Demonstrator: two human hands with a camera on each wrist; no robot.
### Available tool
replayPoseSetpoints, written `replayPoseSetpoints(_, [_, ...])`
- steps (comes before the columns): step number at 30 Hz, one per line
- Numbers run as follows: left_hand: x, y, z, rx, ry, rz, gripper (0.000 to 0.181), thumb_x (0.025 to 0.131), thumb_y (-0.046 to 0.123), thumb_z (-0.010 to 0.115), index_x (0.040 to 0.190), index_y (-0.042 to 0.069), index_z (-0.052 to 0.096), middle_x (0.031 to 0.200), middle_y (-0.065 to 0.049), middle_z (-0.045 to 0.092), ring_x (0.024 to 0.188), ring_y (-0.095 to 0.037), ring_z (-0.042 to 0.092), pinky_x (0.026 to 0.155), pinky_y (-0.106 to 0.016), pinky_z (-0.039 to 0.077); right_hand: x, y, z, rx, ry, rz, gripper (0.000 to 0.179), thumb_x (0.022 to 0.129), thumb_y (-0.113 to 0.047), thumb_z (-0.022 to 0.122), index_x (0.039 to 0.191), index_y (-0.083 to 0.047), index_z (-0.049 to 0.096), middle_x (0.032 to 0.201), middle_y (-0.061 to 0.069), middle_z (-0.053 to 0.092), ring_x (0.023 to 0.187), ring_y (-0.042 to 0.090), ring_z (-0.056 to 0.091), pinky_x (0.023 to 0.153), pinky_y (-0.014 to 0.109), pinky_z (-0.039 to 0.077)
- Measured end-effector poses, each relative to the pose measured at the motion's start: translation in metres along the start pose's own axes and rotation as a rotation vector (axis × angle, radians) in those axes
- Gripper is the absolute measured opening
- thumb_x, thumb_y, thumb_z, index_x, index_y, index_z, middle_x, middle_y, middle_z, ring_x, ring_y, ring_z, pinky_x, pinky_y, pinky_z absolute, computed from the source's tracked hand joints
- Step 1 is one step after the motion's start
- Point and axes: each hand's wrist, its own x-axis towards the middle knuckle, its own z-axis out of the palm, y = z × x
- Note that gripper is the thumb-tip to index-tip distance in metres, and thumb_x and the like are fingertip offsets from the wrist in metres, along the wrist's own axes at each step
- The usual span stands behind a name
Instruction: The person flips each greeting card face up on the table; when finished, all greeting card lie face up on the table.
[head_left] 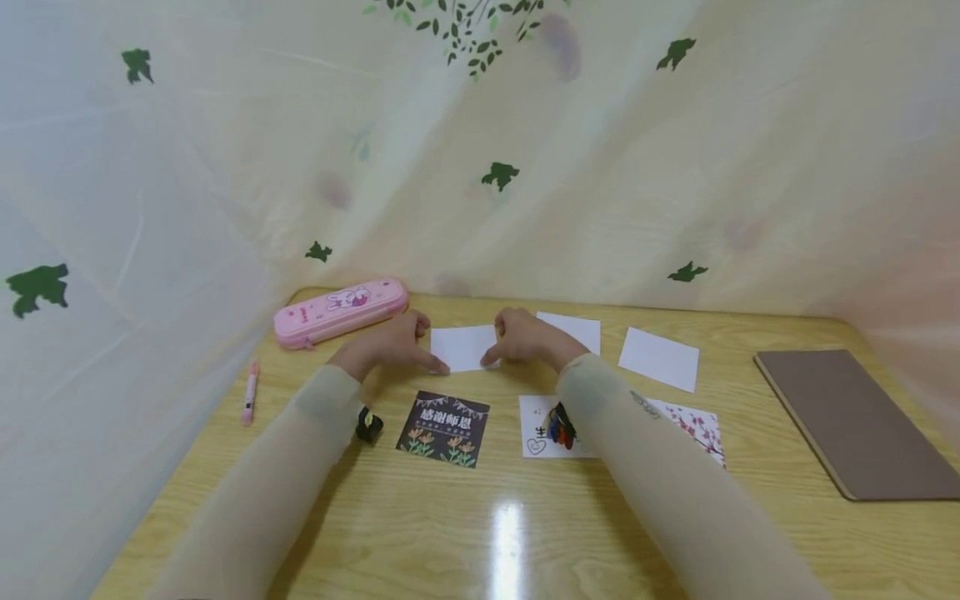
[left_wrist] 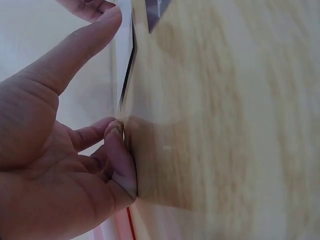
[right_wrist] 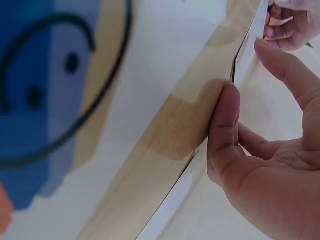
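A small blank white card point(head_left: 463, 347) lies on the wooden table between the two hands. My left hand point(head_left: 397, 346) is at its left end, thumb near the front corner, other fingers bent beside the far part. The right hand point(head_left: 528, 340) mirrors this at the right end. In the left wrist view, the thumb reaches over the white card point(left_wrist: 124, 50) while the bent fingers point(left_wrist: 120, 157) rest against the table. The right wrist view shows bent fingers point(right_wrist: 225, 117) at the table beside the card point(right_wrist: 244, 59), thumb apart from them. Neither hand visibly pinches the card.
A pink pencil case point(head_left: 341, 312) and pink marker point(head_left: 251, 393) lie at left. Nearer me are a small black object point(head_left: 368, 426), a dark printed card point(head_left: 444, 428) and illustrated cards point(head_left: 534, 425). White cards point(head_left: 660, 359) and a brown notebook point(head_left: 855, 421) are at right. A curtain point(head_left: 465, 233) hangs behind.
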Motion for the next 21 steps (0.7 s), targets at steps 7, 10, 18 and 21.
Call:
replayPoseSetpoints(7, [0.003, -0.001, -0.001, -0.002, -0.024, -0.022, 0.105, 0.078, 0.052, 0.093, 0.155, 0.005, 0.04, 0.152, -0.02, 0.052, 0.142, -0.038, 0.051, 0.127, -0.055, 0.039, 0.004, 0.001, -0.001, -0.009, -0.029, 0.038, 0.063, 0.091, -0.032, 0.086, 0.134, -0.001, 0.052, 0.113, 0.011, 0.057, 0.097, 0.022, 0.054, 0.092, 0.033, 0.048])
replayPoseSetpoints(10, [0.004, 0.0, -0.001, 0.011, -0.026, -0.019, 0.102, 0.079, 0.052, 0.092, 0.154, 0.005, 0.041, 0.153, -0.02, 0.052, 0.142, -0.038, 0.052, 0.127, -0.055, 0.04, 0.004, 0.003, -0.002, 0.013, -0.036, 0.058, 0.076, 0.091, -0.032, 0.085, 0.147, -0.001, 0.046, 0.126, 0.014, 0.057, 0.109, 0.025, 0.054, 0.107, 0.039, 0.049])
replayPoseSetpoints(18, [0.004, 0.003, 0.001, 0.031, -0.017, -0.041, 0.095, 0.079, 0.05, 0.093, 0.15, 0.008, 0.045, 0.154, -0.018, 0.053, 0.141, -0.037, 0.052, 0.126, -0.057, 0.041, 0.011, 0.007, -0.002, 0.09, -0.049, 0.067, 0.076, 0.09, -0.029, 0.086, 0.147, -0.002, 0.043, 0.114, 0.011, 0.056, 0.085, 0.018, 0.056, 0.087, 0.029, 0.047])
replayPoseSetpoints(21, [0.003, 0.001, 0.001, 0.029, -0.006, -0.046, 0.096, 0.078, 0.051, 0.093, 0.149, 0.008, 0.045, 0.153, -0.017, 0.053, 0.14, -0.036, 0.052, 0.125, -0.056, 0.041, 0.011, 0.005, -0.002, 0.082, -0.041, 0.062, 0.074, 0.09, -0.03, 0.086, 0.144, -0.002, 0.044, 0.114, 0.011, 0.056, 0.083, 0.017, 0.055, 0.084, 0.028, 0.047])
